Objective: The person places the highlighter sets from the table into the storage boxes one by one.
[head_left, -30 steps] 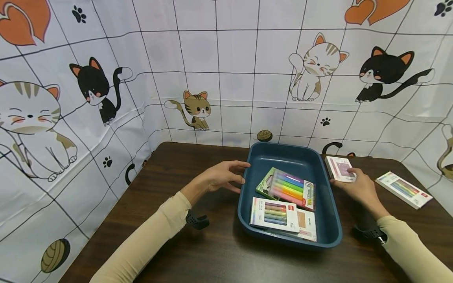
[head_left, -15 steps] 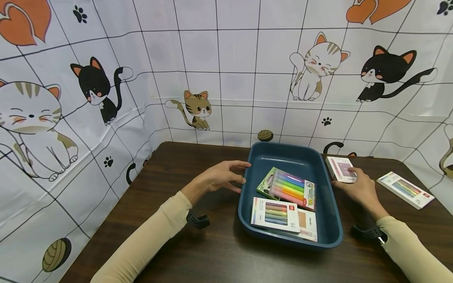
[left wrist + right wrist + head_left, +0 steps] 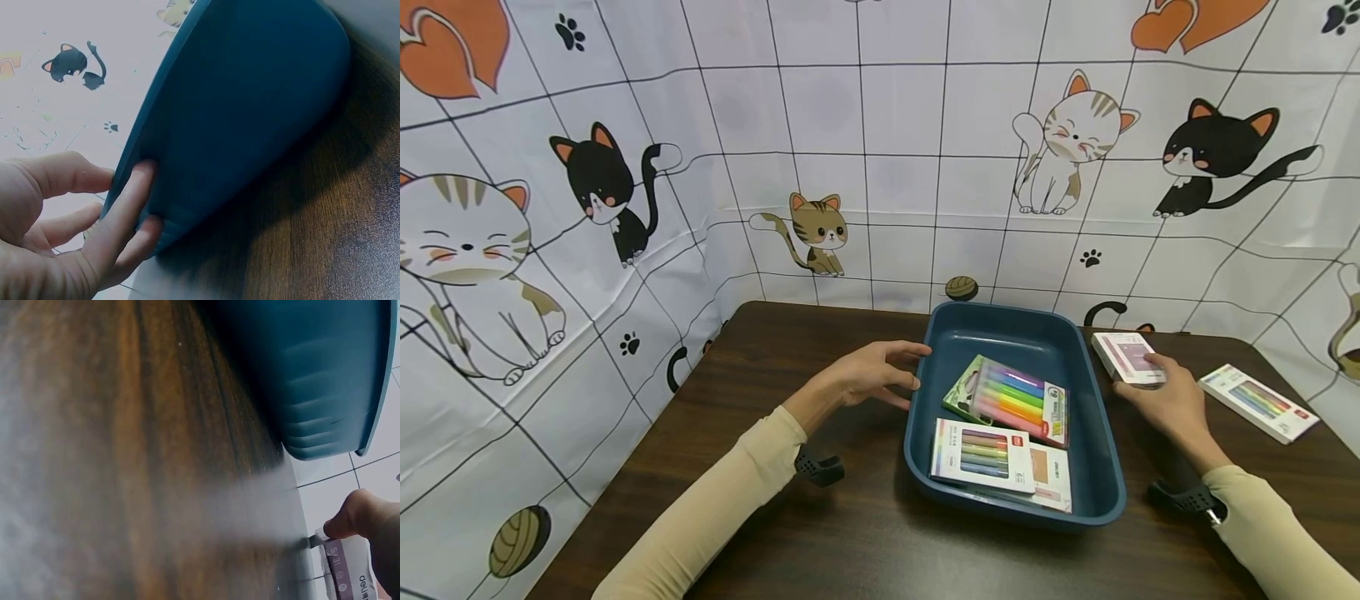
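Note:
A blue plastic bin [image 3: 1108, 454] stands on the table with several flat packs in it. My left hand [image 3: 876, 375] is at its left wall; in the left wrist view the fingertips [image 3: 145, 172] touch the outer side just below the rim, the fingers relaxed. To the right of the bin, my right hand [image 3: 1172, 408] holds a small white and pink box [image 3: 1126, 354] between thumb and fingers. In the right wrist view the thumb [image 3: 350, 515] lies against the box's end, and the lettering "deli" shows on its side; the other fingers are mostly hidden.
Inside the bin lie a pack of rainbow highlighters [image 3: 1011, 396], a green pack [image 3: 961, 392], a white box of pens [image 3: 981, 457] and a white and peach pack [image 3: 1051, 475]. Another white pen box [image 3: 1258, 402] lies at the table's right. A cat-patterned sheet [image 3: 895, 167] hangs behind.
My right hand and the small white and pink box have shifted slightly to the right, away from the bin. My left hand and the bin stay in place.

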A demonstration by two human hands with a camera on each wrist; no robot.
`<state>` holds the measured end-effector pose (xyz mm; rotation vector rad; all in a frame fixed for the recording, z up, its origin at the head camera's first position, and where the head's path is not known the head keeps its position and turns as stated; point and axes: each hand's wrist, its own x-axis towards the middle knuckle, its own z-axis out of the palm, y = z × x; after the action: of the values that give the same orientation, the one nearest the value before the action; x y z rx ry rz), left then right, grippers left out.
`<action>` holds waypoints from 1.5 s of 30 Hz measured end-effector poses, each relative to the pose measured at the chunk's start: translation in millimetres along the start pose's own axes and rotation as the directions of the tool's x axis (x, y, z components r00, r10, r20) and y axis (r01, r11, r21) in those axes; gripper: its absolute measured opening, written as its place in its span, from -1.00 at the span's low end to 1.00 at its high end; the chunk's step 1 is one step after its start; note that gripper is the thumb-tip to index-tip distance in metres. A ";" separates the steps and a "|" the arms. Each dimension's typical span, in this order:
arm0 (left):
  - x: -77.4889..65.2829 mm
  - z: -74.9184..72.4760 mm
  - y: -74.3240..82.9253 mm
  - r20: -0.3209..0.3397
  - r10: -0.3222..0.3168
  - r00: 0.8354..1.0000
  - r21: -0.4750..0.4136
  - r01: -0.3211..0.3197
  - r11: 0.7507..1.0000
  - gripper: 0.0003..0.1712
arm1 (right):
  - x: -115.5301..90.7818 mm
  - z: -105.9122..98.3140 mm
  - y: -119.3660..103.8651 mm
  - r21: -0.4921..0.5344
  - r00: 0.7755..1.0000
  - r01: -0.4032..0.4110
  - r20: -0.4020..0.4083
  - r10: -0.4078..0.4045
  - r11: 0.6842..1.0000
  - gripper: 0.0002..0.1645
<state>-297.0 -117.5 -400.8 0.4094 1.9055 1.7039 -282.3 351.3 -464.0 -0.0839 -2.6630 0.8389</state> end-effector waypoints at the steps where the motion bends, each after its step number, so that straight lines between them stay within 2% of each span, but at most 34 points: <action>1: -0.3 0.0 -0.6 0.000 0.000 1.000 -0.001 0.000 1.000 -0.28 | -0.6 -0.1 -0.5 0.001 1.000 -0.001 -0.004 0.001 1.000 -0.07; 8: -0.9 -0.8 -4.8 -0.015 -0.003 1.000 -0.006 0.003 1.000 -0.31 | -2.7 -1.3 -4.9 0.019 0.999 0.014 -0.032 -0.013 1.000 -0.08; 25: -1.2 -2.6 -6.7 -0.014 -0.008 1.000 -0.007 0.008 1.000 -0.29 | -7.0 -9.2 -5.4 0.031 1.000 0.009 -0.009 -0.009 0.999 -0.04; 45: 0.1 -4.0 -0.4 0.020 -0.001 1.000 0.004 0.001 1.000 -0.23 | -12.7 -26.3 -30.1 0.078 0.999 0.048 -0.015 -0.047 0.996 0.00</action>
<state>-299.3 -120.7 -401.1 0.4254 1.8949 1.6887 -260.0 338.8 -430.7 -0.0074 -2.6058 0.9228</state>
